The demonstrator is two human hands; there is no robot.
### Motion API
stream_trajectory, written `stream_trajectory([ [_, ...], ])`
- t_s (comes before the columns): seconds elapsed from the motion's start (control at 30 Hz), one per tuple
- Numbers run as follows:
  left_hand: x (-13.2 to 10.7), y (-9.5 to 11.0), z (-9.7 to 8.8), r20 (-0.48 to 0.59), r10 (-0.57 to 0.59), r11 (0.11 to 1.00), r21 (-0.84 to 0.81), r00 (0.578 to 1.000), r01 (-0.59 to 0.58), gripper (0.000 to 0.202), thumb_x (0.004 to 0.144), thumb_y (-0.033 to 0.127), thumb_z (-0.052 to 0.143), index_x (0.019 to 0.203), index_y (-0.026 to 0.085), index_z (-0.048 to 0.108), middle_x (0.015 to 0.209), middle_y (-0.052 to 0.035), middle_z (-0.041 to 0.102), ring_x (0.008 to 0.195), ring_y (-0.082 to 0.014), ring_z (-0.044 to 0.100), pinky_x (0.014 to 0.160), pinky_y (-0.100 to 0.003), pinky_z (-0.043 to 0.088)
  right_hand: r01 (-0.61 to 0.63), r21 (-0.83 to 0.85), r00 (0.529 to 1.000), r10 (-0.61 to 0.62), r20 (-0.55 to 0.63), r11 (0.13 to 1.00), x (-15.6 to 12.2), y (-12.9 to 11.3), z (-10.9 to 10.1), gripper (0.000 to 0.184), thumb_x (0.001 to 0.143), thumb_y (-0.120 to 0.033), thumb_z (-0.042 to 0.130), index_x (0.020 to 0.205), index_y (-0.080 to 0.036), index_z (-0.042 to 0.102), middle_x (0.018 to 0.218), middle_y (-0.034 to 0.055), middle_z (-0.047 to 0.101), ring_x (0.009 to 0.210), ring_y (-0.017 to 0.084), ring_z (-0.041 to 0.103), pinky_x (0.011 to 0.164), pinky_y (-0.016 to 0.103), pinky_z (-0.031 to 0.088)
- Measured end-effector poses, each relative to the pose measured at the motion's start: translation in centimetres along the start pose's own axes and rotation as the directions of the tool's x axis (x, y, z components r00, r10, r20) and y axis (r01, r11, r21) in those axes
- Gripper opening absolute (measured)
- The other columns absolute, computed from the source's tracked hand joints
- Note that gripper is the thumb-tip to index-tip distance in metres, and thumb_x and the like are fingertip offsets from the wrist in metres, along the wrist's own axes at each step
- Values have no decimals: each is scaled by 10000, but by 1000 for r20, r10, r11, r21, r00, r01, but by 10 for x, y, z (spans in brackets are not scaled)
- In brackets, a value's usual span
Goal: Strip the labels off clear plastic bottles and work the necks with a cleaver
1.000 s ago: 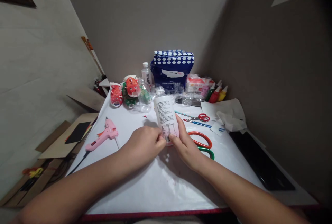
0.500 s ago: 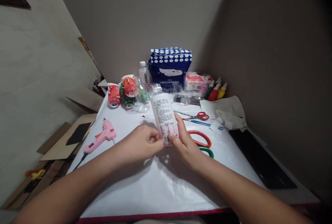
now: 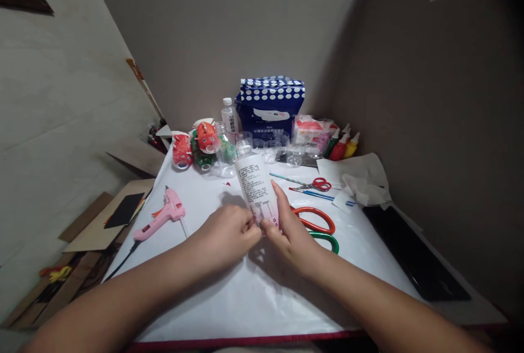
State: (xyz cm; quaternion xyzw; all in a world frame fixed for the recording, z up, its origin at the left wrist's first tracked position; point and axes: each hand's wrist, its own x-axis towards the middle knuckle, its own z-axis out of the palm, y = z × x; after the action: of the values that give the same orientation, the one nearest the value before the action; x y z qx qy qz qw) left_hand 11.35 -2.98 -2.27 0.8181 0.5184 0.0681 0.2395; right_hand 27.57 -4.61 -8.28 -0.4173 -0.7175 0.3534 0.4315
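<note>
Over the table (image 3: pixel 200 312), the bottle (image 3: pixel 254 184) leaned, its neck (image 3: pixel 244 147) far and left. The right hand (image 3: pixel 293 237) gripped its lower right side; the left hand (image 3: pixel 231 233) curled at its near left edge, any pinch hidden

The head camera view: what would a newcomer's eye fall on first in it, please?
Probably the labelled white and pink bottle in the middle, tilted in the right hand, with the left hand at its lower edge. Next, perhaps, the dark blue bag with white dots, behind it at the back of the table. The pink glue gun at the left also stands out against the white surface.
</note>
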Motion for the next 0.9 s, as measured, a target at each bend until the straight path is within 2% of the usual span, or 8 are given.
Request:
stream_trajectory([
  [0.1,2,2,4,-31,-18,998,60,999,20,246,751,265,419,523,173,406,474,38,402,456,-90,373,473,-260,213,-5,-1,1000,5,-1,1000,1,0,0,748,887,-229,463,1488,-193,18,1505,124,267,1348,242,302,1099,446,276],
  [0.23,2,5,6,-84,-36,994,104,996,45,238,741,260,438,522,169,454,468,32,406,454,-95,366,479,-265,204,-11,30,1000,11,-4,1000,0,-2,-1,745,890,-233,475,1488,-211,30,1517,119,246,1358,241,285,1097,443,269],
  [0.33,2,7,5,-116,-36,990,128,993,50,251,738,261,440,506,168,466,451,34,376,445,-95,347,474,-266,190,-38,148,999,39,-5,988,1,-3,1,665,923,-276,442,1478,-235,79,1514,92,262,1363,220,278,1109,429,244],
  [0.47,2,8,2,-144,-18,988,147,989,40,261,743,257,431,506,169,493,448,31,379,445,-97,333,477,-270,192,-155,358,986,165,4,921,3,-3,5,677,901,-389,508,1447,-237,137,1444,93,374,1269,210,415,1069,403,311],
  [0.57,1,8,-1,-149,-19,990,135,989,40,267,747,264,423,507,173,498,445,31,375,444,-99,327,473,-269,195,-214,444,972,233,13,870,4,-5,5,710,859,-408,578,1423,-263,172,1354,82,470,1167,210,505,1010,396,379],
  [0.7,-3,10,-5,-181,9,989,145,983,17,274,744,273,422,495,173,478,433,37,350,435,-93,305,478,-272,182,-184,516,976,217,-4,836,3,-9,4,661,845,-365,607,1384,-316,228,1258,48,539,1099,197,546,973,383,413],
  [0.9,-5,6,-13,-252,15,992,126,968,18,259,719,259,431,476,172,449,441,42,318,444,-91,300,479,-268,190,-205,640,973,223,54,740,3,-13,0,625,870,-335,557,1390,-319,210,1110,35,600,914,172,609,791,338,501],
])
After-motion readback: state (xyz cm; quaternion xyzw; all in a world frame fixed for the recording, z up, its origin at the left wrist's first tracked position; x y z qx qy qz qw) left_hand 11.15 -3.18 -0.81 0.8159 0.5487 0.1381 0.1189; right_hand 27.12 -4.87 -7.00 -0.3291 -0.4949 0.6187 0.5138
